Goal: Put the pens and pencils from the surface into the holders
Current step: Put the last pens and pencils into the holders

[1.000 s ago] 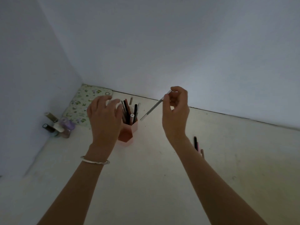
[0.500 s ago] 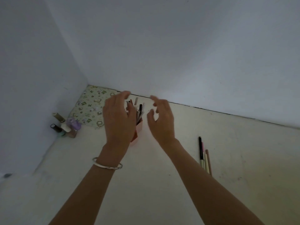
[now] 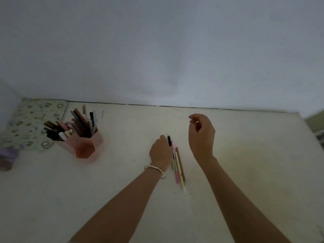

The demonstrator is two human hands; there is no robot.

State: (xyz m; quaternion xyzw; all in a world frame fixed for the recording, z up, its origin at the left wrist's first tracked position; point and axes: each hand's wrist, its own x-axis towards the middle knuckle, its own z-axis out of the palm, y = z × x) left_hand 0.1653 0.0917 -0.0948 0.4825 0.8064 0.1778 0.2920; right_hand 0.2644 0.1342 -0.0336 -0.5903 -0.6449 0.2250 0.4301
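Pens (image 3: 178, 165) lie bunched on the table (image 3: 245, 163), well right of the pink holders (image 3: 84, 144), which are already crowded. Left hand (image 3: 160, 152) rests on the bunch, fingers curled at a black pen (image 3: 169, 140); whether it grips is unclear. Right hand (image 3: 201, 135) hovers, loosely curled, empty. A hasty pinch could scatter the neighbouring pens.

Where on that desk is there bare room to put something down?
Bare patches: between the pink holders and the left hand, and right of the right hand. Crowded: the left corner with holders and patterned mat, and the loose pens between the hands.
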